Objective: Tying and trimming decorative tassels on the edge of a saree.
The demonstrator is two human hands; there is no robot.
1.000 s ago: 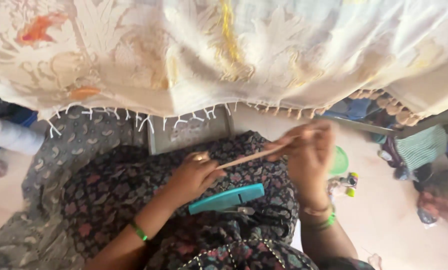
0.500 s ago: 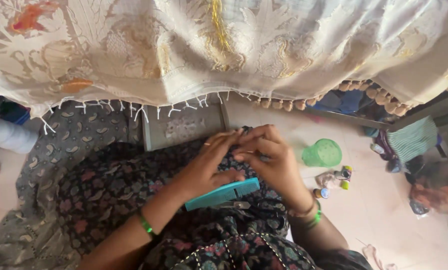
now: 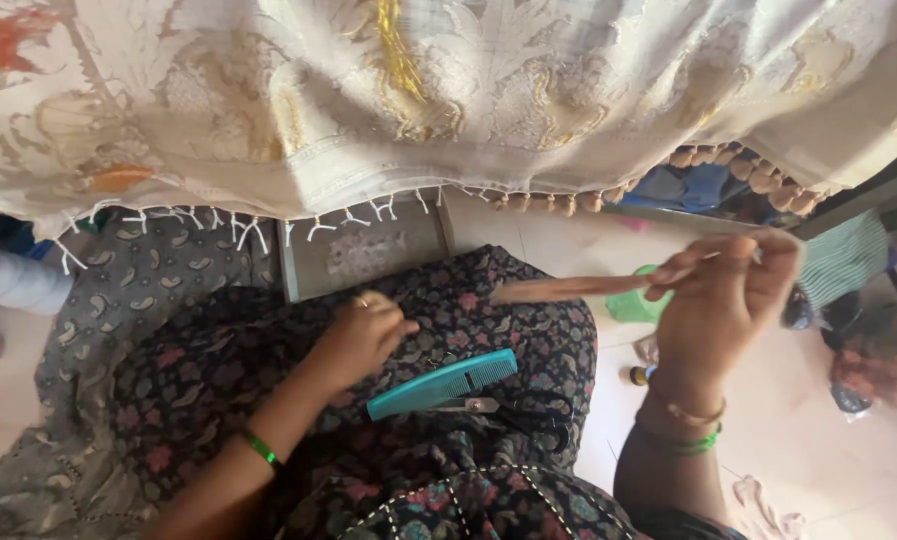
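A broad cream cloth embroidered in gold and orange, edged with white tassels (image 3: 449, 110), is hanging across the whole top of the view. Below it a pale tiled floor (image 3: 829, 450) is showing on the right, with a grey paisley fabric (image 3: 119, 300) spreading out on the left. A dark floral-print garment (image 3: 449, 330) is covering the person's lap in the middle. The right hand (image 3: 724, 295) is lifting above the floor, fingers pinching together on a thin, flat, light wooden stick (image 3: 569, 289) that is pointing left over the lap, blurred. The left hand (image 3: 364, 335) is curling loosely, pressing on the dark garment. Just beside it a teal plastic comb (image 3: 444, 384) is lying on the lap, with black-handled scissors (image 3: 514, 412) touching its underside.
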